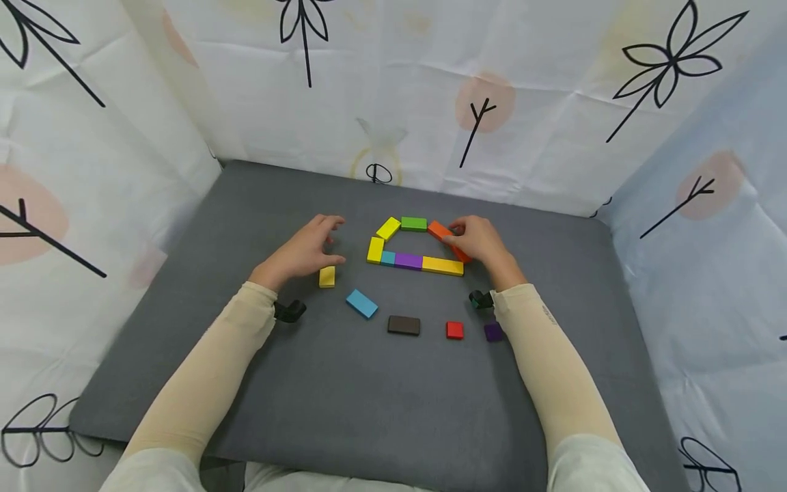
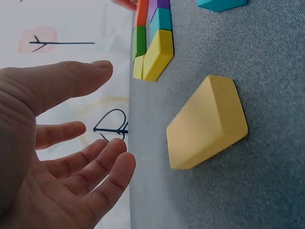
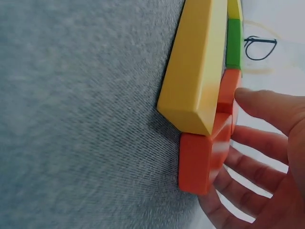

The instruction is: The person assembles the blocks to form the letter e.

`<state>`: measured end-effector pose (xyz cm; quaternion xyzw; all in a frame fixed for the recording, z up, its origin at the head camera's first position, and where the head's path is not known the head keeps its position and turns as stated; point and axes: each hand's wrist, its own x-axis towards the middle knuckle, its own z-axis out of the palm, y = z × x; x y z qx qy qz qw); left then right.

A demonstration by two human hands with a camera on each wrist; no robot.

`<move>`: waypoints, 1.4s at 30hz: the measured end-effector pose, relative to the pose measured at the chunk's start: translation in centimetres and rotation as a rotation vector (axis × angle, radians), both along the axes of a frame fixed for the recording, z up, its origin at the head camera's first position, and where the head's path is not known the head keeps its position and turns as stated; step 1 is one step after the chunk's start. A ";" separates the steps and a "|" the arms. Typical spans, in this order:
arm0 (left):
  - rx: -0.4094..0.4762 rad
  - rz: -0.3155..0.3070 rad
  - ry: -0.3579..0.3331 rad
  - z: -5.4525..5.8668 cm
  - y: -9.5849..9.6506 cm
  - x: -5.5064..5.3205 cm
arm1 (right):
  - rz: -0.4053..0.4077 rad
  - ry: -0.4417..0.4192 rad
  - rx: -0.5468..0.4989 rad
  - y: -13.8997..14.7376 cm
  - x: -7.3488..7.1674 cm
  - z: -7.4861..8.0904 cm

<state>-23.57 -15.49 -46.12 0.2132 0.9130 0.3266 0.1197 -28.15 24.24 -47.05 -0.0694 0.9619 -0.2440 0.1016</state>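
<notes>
In the head view my left hand hovers with parted, slightly bent fingers and holds nothing. Just below it lies a yellow block, apart from the others. At the right side of a ring of blocks, my right hand has its thumb and fingers about an orange block. The thumb tip touches that block; the other fingers pass behind it and a second orange block. The ring also has a long yellow block, a purple block, a small teal block, a green block and two shorter yellow blocks.
Nearer the body lie a blue block, a dark brown block, a red block and a dark purple block beside the right forearm. Patterned white cloth hangs around the grey table.
</notes>
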 end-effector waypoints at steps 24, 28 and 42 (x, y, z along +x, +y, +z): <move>-0.078 -0.090 -0.064 -1.6 -1.8 2.1 | 0.162 0.159 0.087 -1.8 7.5 2.1; -0.098 -0.086 -0.061 -2.0 -1.7 1.8 | 0.204 0.157 0.131 -2.4 9.8 1.4; -0.075 -0.105 -0.026 -2.3 -0.4 1.1 | 0.259 0.184 0.183 -3.1 10.9 0.2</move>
